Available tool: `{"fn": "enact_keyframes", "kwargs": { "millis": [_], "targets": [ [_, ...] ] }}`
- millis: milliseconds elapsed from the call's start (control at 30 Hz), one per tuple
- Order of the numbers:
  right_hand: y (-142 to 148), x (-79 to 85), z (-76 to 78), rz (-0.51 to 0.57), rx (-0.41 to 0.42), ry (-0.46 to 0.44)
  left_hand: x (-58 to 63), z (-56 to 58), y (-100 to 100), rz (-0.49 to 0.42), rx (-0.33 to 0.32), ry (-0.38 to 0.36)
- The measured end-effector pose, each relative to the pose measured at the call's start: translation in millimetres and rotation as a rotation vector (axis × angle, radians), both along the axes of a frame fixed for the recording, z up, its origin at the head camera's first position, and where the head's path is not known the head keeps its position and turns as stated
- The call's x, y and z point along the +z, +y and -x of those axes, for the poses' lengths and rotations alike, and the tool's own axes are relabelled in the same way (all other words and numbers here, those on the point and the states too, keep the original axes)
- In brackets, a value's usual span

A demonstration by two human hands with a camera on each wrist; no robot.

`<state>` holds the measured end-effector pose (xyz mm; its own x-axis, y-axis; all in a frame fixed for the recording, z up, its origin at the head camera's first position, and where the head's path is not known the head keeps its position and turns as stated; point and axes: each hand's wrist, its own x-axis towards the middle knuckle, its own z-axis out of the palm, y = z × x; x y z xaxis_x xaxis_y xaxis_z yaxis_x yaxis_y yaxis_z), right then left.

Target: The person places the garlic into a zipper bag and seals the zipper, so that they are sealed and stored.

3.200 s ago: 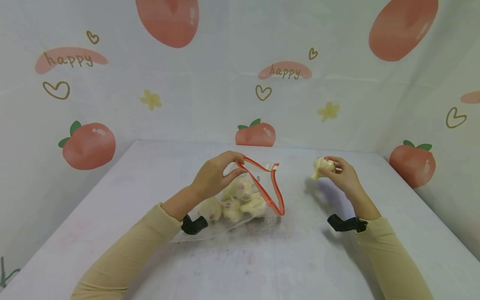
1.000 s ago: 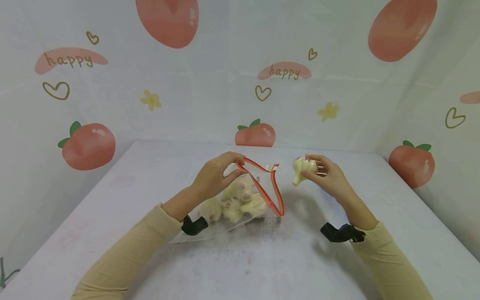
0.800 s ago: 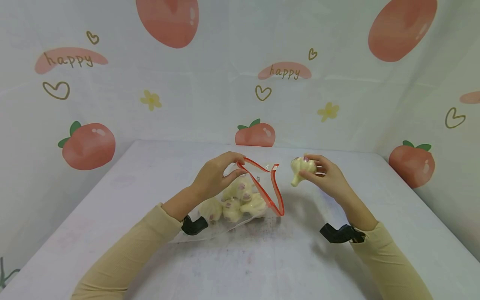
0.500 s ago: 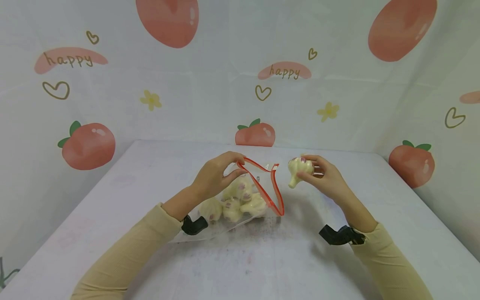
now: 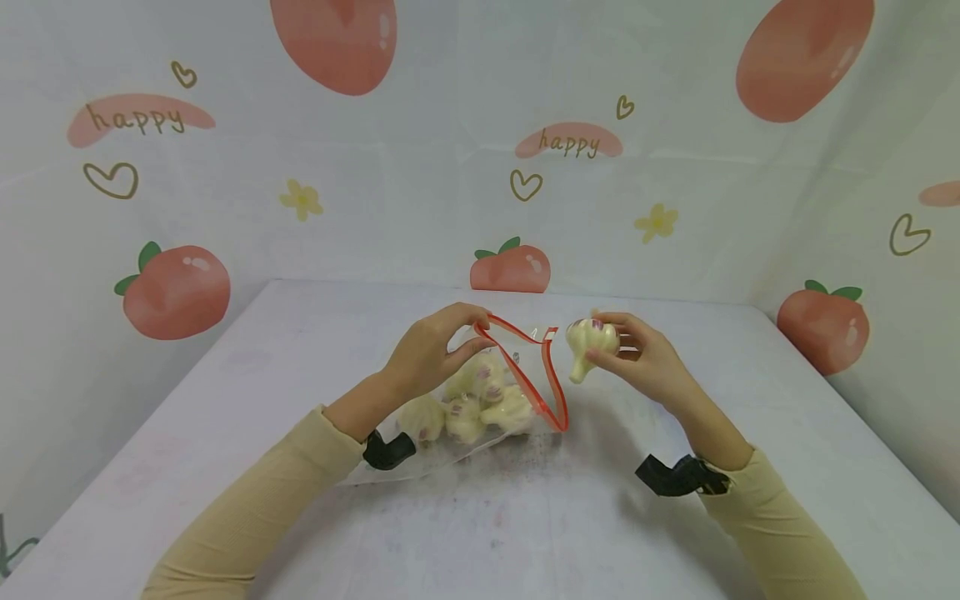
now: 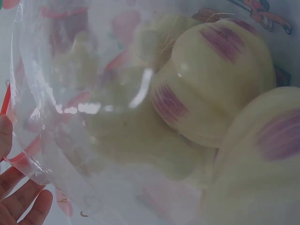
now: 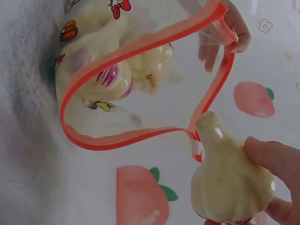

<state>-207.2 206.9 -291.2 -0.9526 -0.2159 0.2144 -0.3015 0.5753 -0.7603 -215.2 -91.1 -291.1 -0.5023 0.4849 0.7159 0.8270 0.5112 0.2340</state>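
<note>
A clear zip bag (image 5: 551,379) with a red-edged mouth lies on the table, its opening spread toward the right. Several garlic bulbs (image 5: 463,419) show through its plastic. My left hand (image 5: 431,350) pinches the upper rim of the mouth between thumb and fingers. In the air just right of the opening is another garlic bulb (image 5: 591,342), stem pointing down and to the left. My right hand (image 5: 645,358) grips this bulb by its right side. In the right wrist view the stem of the held garlic bulb (image 7: 229,178) appears close to the red rim (image 7: 140,44).
The pale table (image 5: 480,533) stretches out around the bag. Behind it hangs a white cloth backdrop (image 5: 420,208) printed with red fruit. Black wrist mounts (image 5: 678,477) sit on both forearms, near the beige sleeves.
My right hand has carried the garlic bulb leftward to the bag's mouth, and the stem has swung downward. The left hand and the bag have stayed put.
</note>
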Motion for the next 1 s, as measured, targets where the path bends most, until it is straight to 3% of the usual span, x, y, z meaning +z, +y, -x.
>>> {"fn": "enact_keyframes", "kwargs": {
  "millis": [1000],
  "targets": [
    [-12.8,-1.2,-8.5,0.003,0.104,0.033,-1.1,0.5,0.0,-0.011,-0.007,0.02]
  ]
}}
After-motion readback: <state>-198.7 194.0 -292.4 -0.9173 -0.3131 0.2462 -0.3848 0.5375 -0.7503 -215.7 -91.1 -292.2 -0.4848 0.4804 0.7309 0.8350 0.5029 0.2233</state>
